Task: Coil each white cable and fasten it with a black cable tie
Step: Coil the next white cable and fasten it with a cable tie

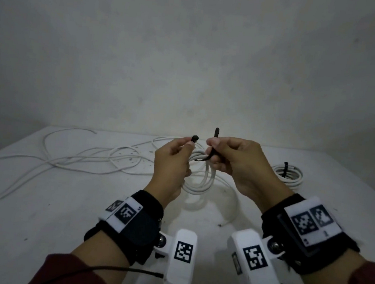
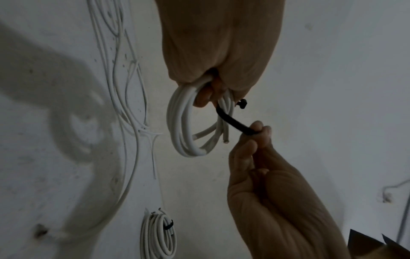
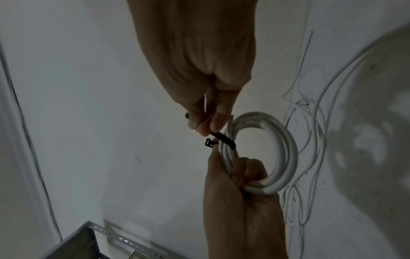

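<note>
My left hand point(image 1: 187, 146) grips a coiled white cable point(image 1: 203, 178) above the table and pinches the head of a black cable tie point(image 1: 195, 139). The tie's strap point(image 2: 233, 122) wraps across the coil's strands point(image 3: 277, 149). My right hand point(image 1: 212, 145) pinches that strap, and its tail point(image 1: 216, 133) sticks up past the fingers. In the right wrist view the tie head point(image 3: 208, 142) sits just below the pinching fingertips point(image 3: 199, 128), with the strap not threaded through it. A finished coil point(image 1: 288, 175) bound with a black tie lies at the right.
Several loose white cables point(image 1: 76, 155) sprawl over the left and back of the white table point(image 1: 36, 207). A bare wall stands behind. A grey metal frame point(image 3: 95, 234) shows below the table's right edge. The finished coil point(image 2: 157, 234) lies near my right forearm.
</note>
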